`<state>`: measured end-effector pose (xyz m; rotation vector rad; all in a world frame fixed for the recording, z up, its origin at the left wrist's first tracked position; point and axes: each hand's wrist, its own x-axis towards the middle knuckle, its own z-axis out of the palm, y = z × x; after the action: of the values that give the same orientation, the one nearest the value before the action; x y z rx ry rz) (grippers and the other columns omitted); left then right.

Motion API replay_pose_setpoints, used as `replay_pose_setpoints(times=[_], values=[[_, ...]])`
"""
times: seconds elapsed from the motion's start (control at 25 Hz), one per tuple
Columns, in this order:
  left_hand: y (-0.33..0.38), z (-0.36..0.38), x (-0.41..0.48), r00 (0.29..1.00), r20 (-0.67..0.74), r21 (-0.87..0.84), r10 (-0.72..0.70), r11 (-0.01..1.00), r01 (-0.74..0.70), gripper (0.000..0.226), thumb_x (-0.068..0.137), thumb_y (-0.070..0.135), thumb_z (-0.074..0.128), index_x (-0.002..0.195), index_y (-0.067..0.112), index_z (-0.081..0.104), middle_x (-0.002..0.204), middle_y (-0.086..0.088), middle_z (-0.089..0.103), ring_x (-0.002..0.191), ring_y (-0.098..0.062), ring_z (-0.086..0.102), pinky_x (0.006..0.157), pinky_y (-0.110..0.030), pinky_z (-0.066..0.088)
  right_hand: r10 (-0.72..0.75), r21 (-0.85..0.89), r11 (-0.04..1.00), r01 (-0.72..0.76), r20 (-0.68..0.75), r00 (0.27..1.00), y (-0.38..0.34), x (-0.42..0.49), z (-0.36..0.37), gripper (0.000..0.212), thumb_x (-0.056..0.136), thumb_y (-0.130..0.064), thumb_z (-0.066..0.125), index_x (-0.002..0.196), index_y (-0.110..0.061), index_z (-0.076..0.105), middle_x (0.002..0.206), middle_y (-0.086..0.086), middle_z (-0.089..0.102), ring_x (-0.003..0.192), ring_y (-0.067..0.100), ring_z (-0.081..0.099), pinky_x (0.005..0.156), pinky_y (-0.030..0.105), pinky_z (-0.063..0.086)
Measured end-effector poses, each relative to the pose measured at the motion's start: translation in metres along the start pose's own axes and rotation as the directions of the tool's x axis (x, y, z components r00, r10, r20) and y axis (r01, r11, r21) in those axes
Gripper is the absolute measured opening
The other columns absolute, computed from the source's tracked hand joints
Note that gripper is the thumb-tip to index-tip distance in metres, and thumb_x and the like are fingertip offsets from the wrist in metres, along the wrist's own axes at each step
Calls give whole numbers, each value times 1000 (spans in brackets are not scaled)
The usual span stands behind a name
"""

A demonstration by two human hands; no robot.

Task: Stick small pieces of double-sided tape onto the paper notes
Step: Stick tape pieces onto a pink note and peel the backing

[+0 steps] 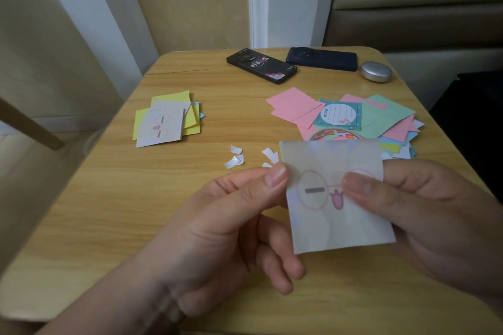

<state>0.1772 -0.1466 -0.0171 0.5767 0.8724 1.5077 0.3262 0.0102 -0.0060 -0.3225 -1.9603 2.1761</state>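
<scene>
We hold the pale square paper note [337, 223] above the light wooden table [109, 212], between our hands, with its printed face towards us. Our right hand [424, 212] grips its right side, thumb on the face. Our left hand [231, 220] pinches its upper left edge. The sides look nearly equal, the printed grey dash runs left to right, and the top edge points away from us.

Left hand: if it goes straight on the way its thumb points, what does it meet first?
The note, right at the left hand thumb tip; past it, likely the right hand, though depth is unclear.
</scene>
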Motion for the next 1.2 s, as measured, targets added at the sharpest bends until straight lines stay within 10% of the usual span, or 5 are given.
replay_pose_setpoints(times=[0.32, 0.52, 0.76, 1.0, 1.2], values=[[0, 14, 1, 892, -340, 400, 298, 904, -150, 9, 77, 11, 78, 69, 10, 74, 53, -17, 64, 36, -32, 59, 40, -29, 48, 2, -280, 959, -37, -123, 992, -3, 1, -3, 19, 84, -40, 66, 88, -27, 80, 94, -3, 79, 93, 16, 74, 87, 30, 56], [-3, 16, 3, 841, -417, 537, 345, 840, -78, 29, 72, 26, 85, 69, 3, 68, 48, -25, 56, 35, -31, 55, 37, -30, 46, 1, -507, 859, -71, -137, 991, 2, 1, -1, 44, 78, -67, 51, 92, -33, 77, 96, 33, 65, 90, 51, 58, 80, 58, 51], [-8, 15, 4, 801, -427, 594, 420, 798, -102, 33, 82, 32, 65, 69, 3, 60, 44, -15, 51, 40, -25, 45, 41, -27, 38, 24, -459, 882, -103, -175, 984, 0, 1, 8, 33, 82, -62, 60, 82, -34, 78, 91, 35, 63, 71, 47, 56, 62, 35, 48], [-12, 12, 2, 895, -389, 583, 219, 811, 55, 53, 84, 55, 63, 69, 5, 60, 48, -20, 52, 42, -23, 42, 42, -23, 35, 21, -306, 947, -103, -260, 965, -3, 2, 10, 31, 78, -39, 60, 72, -15, 78, 72, 13, 74, 68, 25, 68, 57, 16, 48], [-13, 11, 3, 948, -309, 543, 75, 833, 111, 39, 81, 46, 64, 57, 16, 62, 53, -11, 53, 41, -21, 44, 41, -21, 36, 90, -189, 970, -154, -305, 948, 4, 5, 5, 36, 74, -40, 63, 71, -6, 75, 75, 19, 73, 65, 30, 64, 62, 33, 49]])
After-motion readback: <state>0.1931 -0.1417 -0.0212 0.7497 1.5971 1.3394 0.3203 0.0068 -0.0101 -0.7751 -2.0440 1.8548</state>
